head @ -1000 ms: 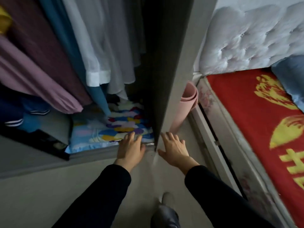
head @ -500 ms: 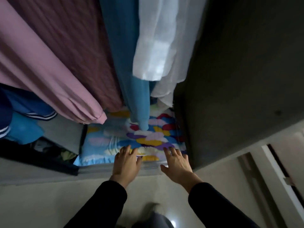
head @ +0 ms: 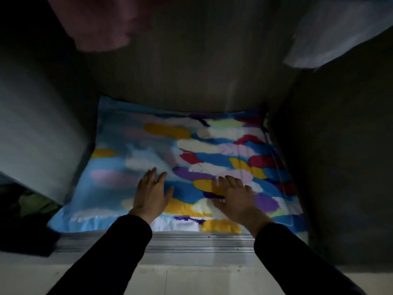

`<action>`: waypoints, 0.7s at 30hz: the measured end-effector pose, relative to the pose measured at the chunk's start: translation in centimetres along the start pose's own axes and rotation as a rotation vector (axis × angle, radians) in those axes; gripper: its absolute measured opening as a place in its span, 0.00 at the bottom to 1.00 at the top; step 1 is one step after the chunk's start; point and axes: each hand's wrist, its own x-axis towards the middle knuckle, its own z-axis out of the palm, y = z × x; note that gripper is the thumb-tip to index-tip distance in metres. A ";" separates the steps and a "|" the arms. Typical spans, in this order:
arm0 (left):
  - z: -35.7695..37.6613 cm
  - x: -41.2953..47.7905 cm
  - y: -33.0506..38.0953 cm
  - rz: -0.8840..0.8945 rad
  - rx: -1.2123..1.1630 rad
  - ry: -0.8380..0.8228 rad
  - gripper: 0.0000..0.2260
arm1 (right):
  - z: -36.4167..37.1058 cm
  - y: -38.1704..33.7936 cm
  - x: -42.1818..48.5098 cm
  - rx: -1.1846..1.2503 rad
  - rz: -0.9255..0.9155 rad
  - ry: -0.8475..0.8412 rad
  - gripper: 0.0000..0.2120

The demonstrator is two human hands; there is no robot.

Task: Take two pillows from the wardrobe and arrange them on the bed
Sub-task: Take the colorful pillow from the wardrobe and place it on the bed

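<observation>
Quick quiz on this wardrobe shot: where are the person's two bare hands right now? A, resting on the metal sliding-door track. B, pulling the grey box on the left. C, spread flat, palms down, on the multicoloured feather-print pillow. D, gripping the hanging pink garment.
C: the left hand and right hand both lie open, fingers spread, on top of the multicoloured feather-print pillow on the wardrobe floor.

A soft, square fabric pillow [head: 148, 145] lay flat on the floor of the dark wardrobe [head: 191, 71], its light blue cover printed with feather shapes in yellow, red, purple, white and deep blue. It filled the compartment from the back wall to the front edge, just behind the metal track. Only one pillow could be made out.
</observation>
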 end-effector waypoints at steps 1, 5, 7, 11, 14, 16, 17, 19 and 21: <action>0.7 0.5 -0.7 0.015 -0.014 0.008 0.26 | 0.6 0.1 0.6 0.000 -0.009 0.008 0.34; 2.2 2.1 -3.4 0.061 -0.089 -0.069 0.33 | 1.8 0.5 3.0 -0.029 -0.039 -0.008 0.38; 2.4 2.9 -4.4 0.054 -0.105 -0.132 0.37 | 1.9 0.8 4.2 -0.082 -0.066 -0.035 0.39; 2.6 3.9 -5.0 0.112 -0.097 -0.094 0.40 | 2.3 1.3 5.6 -0.161 -0.132 -0.086 0.40; 3.4 3.6 -4.7 0.151 -0.083 -0.029 0.36 | 3.4 1.4 5.7 -0.185 -0.140 -0.096 0.36; 4.0 3.4 -4.5 0.145 -0.111 0.024 0.33 | 4.2 1.3 5.8 -0.223 -0.164 -0.065 0.32; 4.3 3.4 -4.5 0.133 -0.119 0.044 0.31 | 4.5 1.2 5.9 -0.226 -0.183 -0.027 0.30; 4.8 3.5 -4.2 0.108 -0.137 0.096 0.23 | 4.7 1.0 6.1 -0.216 -0.228 0.061 0.23; 5.2 3.5 -3.6 0.081 -0.193 0.156 0.17 | 4.6 0.6 6.3 -0.204 -0.266 0.115 0.18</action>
